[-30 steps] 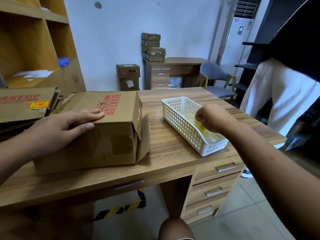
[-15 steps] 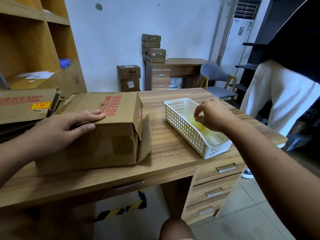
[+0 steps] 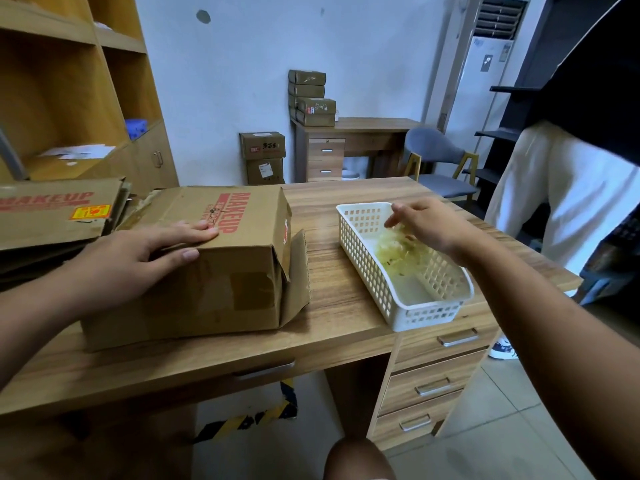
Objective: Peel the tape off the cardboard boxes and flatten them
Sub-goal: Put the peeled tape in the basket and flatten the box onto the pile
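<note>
A brown cardboard box (image 3: pixel 221 268) printed MAKEUP lies on the wooden desk (image 3: pixel 339 306), its right end flap hanging open. My left hand (image 3: pixel 145 251) rests flat on its top near edge, thumb on the front face. To the right stands a white perforated basket (image 3: pixel 408 306) holding a crumpled wad of yellowish peeled tape (image 3: pixel 398 249). My right hand (image 3: pixel 426 223) hovers over the basket with fingers loosely spread and nothing in them, just above the tape.
Flattened MAKEUP cardboard (image 3: pixel 59 213) is stacked at the desk's left. A person in white trousers (image 3: pixel 568 199) stands close at the right. Behind are wooden shelves, more boxes (image 3: pixel 263 157), a second desk and a grey chair (image 3: pixel 436 168).
My right hand held the tape pinched in the basket; it has now opened and risen a little, leaving the wad in the basket. The left hand stayed on the box.
</note>
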Demonstrator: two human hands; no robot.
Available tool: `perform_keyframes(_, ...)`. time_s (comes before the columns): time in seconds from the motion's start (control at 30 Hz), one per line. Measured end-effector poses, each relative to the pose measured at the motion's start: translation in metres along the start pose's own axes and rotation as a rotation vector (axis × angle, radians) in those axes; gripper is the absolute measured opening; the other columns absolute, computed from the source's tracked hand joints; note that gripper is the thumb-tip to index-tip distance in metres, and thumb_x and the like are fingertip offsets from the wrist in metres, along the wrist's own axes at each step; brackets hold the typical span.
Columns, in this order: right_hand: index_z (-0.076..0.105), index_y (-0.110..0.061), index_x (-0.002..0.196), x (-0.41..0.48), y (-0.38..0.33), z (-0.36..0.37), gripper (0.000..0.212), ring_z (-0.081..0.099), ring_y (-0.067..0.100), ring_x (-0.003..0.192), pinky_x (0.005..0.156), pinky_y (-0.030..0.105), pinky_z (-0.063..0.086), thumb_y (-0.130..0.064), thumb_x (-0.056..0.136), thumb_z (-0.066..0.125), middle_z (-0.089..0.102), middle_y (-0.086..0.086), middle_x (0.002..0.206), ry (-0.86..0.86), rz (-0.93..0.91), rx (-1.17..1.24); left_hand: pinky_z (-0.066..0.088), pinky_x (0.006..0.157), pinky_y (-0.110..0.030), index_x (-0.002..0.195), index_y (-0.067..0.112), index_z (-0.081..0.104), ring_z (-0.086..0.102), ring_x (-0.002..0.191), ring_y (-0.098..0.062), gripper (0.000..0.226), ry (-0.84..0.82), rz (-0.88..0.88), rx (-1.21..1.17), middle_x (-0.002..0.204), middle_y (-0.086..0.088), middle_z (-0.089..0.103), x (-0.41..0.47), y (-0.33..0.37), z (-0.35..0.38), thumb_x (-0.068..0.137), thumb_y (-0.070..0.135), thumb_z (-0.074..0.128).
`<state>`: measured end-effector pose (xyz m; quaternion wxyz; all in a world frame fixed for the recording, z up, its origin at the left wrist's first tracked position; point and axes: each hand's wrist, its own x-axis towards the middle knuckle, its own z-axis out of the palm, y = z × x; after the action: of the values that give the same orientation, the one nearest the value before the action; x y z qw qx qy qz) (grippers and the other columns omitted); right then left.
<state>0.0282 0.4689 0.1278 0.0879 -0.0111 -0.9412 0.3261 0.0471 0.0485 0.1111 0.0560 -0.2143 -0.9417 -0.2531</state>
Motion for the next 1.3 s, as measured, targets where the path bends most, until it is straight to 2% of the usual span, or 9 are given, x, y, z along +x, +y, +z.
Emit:
perform_keyframes(0.13, 0.066, -0.022, 0.13, 0.002, 0.0, 0.002, 0.028, 0.061, 0.016, 0.116, 0.088, 0.025, 0.048, -0.026, 0.104, 0.055, 0.067, 0.001, 0.126, 0.184, -0.139, -0.043, 0.031, 0.118, -0.046, 0.129, 0.076, 0.037, 0.03, 0.143, 0.002, 0.049, -0.004, 0.012, 0.006, 0.144, 0.041, 0.039, -0.002, 0.004, -0.001, 0.082, 0.064, 0.043)
perform_keyframes(0.27, 0.064, -0.024, 0.133, -0.003, -0.014, 0.006, 0.034, 0.052, 0.004, 0.117, 0.106, 0.027, 0.042, -0.016, 0.101, 0.055, 0.063, -0.002, 0.132, 0.278, -0.258, -0.015, 0.023, 0.12, -0.034, 0.128, 0.069, 0.046, 0.027, 0.141, 0.008, 0.046, 0.005, 0.057, -0.014, 0.137, 0.048, 0.039, -0.003, 0.008, 0.0, 0.086, 0.051, 0.047)
perform_keyframes(0.4, 0.061, -0.023, 0.137, -0.013, -0.038, 0.028, 0.04, 0.045, -0.006, 0.117, 0.097, -0.002, 0.025, -0.011, 0.099, 0.059, 0.058, -0.007, 0.137, 0.167, -0.456, -0.048, 0.014, 0.121, -0.032, 0.132, 0.059, 0.048, 0.018, 0.146, 0.006, 0.046, -0.015, 0.117, 0.051, 0.144, 0.04, 0.037, -0.003, 0.008, -0.003, 0.096, 0.03, 0.05)
perform_keyframes(0.57, 0.044, -0.034, 0.15, -0.015, -0.078, 0.062, 0.063, 0.028, 0.008, 0.148, 0.113, 0.014, 0.019, -0.006, 0.095, 0.059, 0.031, -0.008, 0.162, -0.059, -0.589, -0.088, 0.025, 0.117, -0.035, 0.137, 0.054, 0.045, 0.025, 0.145, 0.001, 0.059, 0.041, 0.179, 0.191, 0.142, 0.039, 0.038, -0.013, 0.001, -0.01, 0.098, 0.011, 0.055)
perform_keyframes(0.67, 0.031, -0.04, 0.156, -0.011, -0.095, 0.078, 0.081, 0.009, 0.014, 0.156, 0.125, 0.04, 0.018, -0.007, 0.089, 0.063, 0.015, -0.009, 0.169, -0.163, -0.637, -0.218, 0.038, 0.113, -0.039, 0.138, 0.053, 0.048, 0.035, 0.142, -0.002, 0.069, 0.124, 0.183, 0.261, 0.144, 0.031, 0.046, -0.024, -0.008, -0.012, 0.094, 0.0, 0.056)
perform_keyframes(0.77, 0.025, -0.04, 0.158, -0.011, -0.106, 0.087, 0.083, 0.002, 0.017, 0.157, 0.126, 0.043, 0.008, -0.018, 0.091, 0.068, 0.015, -0.009, 0.169, -0.227, -0.653, -0.386, 0.046, 0.106, -0.039, 0.137, 0.049, 0.052, 0.042, 0.139, -0.005, 0.074, 0.215, 0.178, 0.305, 0.143, 0.023, 0.052, -0.035, -0.016, -0.013, 0.088, -0.007, 0.056)
perform_keyframes(0.93, 0.042, -0.034, 0.152, -0.021, -0.102, 0.096, 0.07, 0.03, 0.023, 0.148, 0.122, 0.048, 0.028, -0.035, 0.088, 0.071, 0.042, -0.002, 0.154, -0.139, -0.754, -0.332, 0.053, 0.098, -0.039, 0.136, 0.041, 0.058, 0.049, 0.134, -0.008, 0.06, 0.315, 0.206, 0.377, 0.138, 0.018, 0.058, -0.043, -0.022, -0.014, 0.09, 0.003, 0.056)
perform_keyframes(1.1, 0.037, -0.039, 0.151, -0.038, -0.096, 0.096, 0.081, 0.036, 0.024, 0.14, 0.111, 0.05, 0.042, -0.061, 0.079, 0.065, 0.041, -0.006, 0.145, -0.14, -0.795, -0.376, 0.05, 0.104, -0.044, 0.138, 0.04, 0.057, 0.05, 0.135, -0.01, 0.059, 0.335, 0.169, 0.353, 0.14, 0.014, 0.057, -0.051, -0.028, -0.013, 0.092, 0.002, 0.057)
perform_keyframes(1.3, 0.028, -0.037, 0.155, -0.053, -0.096, 0.108, 0.088, 0.043, 0.029, 0.135, 0.113, 0.05, 0.039, -0.052, 0.08, 0.072, 0.042, 0.003, 0.146, -0.027, -0.856, -0.49, 0.041, 0.112, -0.042, 0.144, 0.044, 0.047, 0.034, 0.144, -0.007, 0.064, 0.301, -0.008, 0.328, 0.15, 0.019, 0.045, -0.042, -0.021, -0.013, 0.097, 0.001, 0.05)
